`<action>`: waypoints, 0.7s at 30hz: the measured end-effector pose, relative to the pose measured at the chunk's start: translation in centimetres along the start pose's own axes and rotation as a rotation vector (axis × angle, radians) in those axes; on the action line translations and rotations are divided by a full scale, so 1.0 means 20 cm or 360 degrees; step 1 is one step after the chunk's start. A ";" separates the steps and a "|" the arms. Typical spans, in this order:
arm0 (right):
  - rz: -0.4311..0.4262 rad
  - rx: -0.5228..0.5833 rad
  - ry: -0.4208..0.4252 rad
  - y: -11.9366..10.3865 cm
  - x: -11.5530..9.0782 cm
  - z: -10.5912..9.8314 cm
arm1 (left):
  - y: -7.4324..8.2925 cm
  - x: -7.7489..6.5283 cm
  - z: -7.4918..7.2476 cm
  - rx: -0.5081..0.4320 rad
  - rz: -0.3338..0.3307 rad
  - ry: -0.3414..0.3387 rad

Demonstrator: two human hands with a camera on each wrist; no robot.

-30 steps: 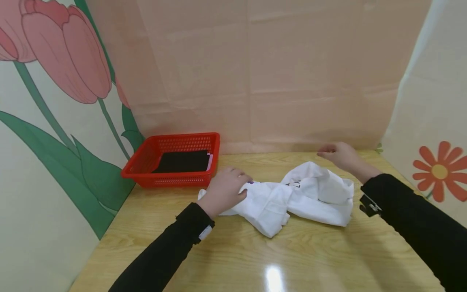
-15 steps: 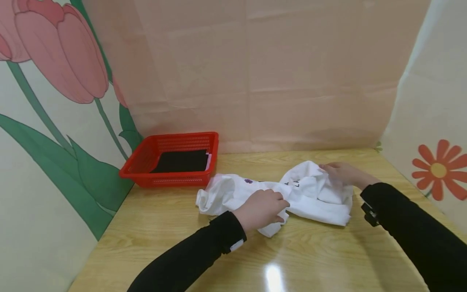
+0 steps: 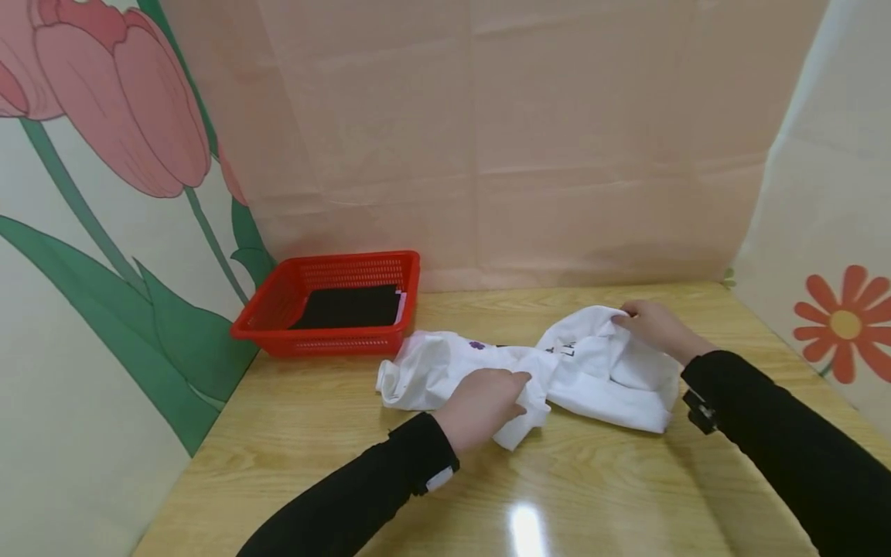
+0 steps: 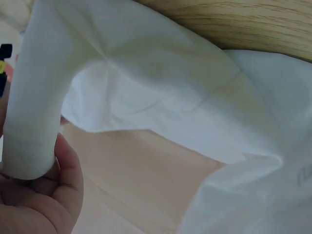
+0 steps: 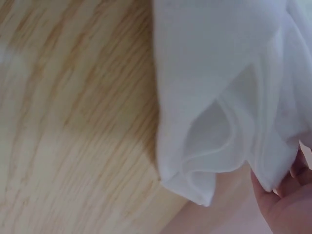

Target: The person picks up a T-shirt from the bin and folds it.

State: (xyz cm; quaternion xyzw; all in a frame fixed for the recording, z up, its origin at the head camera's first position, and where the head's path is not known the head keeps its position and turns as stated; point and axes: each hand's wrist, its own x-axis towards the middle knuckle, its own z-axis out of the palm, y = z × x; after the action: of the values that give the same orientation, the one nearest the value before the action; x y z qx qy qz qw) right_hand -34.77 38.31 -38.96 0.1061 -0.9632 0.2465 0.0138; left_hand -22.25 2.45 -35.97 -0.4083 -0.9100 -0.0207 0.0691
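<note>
A crumpled white shirt (image 3: 445,362), with dark lettering and a small purple flower print, lies bunched across the wooden table. My left hand (image 3: 482,408) pinches its near middle part; in the left wrist view, thumb and fingers (image 4: 68,180) grip a drooping fold of the cloth. At the shirt's upper right edge my right hand (image 3: 657,329) pinches the fabric. Close up in the right wrist view, that hand's fingers (image 5: 287,207) hold a corner of the cloth beside loose, open folds. Part of the shirt is hidden behind my left hand.
At the back left of the wooden table (image 3: 292,433) stands a red plastic basket (image 3: 334,342), holding folded black cloth (image 3: 348,307) and something pink. A plain pinkish sheet (image 3: 487,155) hangs behind the table. Flower-printed walls flank both sides.
My left hand has moved right and nearer from the shirt's left part and taken hold of its middle. My right hand has come down onto the right edge and grips it.
</note>
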 end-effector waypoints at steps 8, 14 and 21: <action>0.0050 0.0064 0.0245 -0.02 0.00 -0.11 | -0.17 -0.12 -0.14 -0.0302 -0.0060 0.0427; 0.0089 0.0040 0.0449 -0.02 -0.01 -0.26 | -0.31 -0.16 -0.30 -0.0485 -0.0278 0.0662; 0.0122 -0.0022 0.0539 -0.01 -0.05 -0.46 | -0.49 -0.20 -0.45 -0.0652 -0.0477 0.0919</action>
State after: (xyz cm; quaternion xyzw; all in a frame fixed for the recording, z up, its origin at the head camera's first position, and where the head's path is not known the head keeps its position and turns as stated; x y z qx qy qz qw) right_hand -33.93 42.68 -30.85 0.0262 -0.9521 0.2546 0.1672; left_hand -26.04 -7.85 -27.34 -0.2533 -0.8797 -0.3261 0.2358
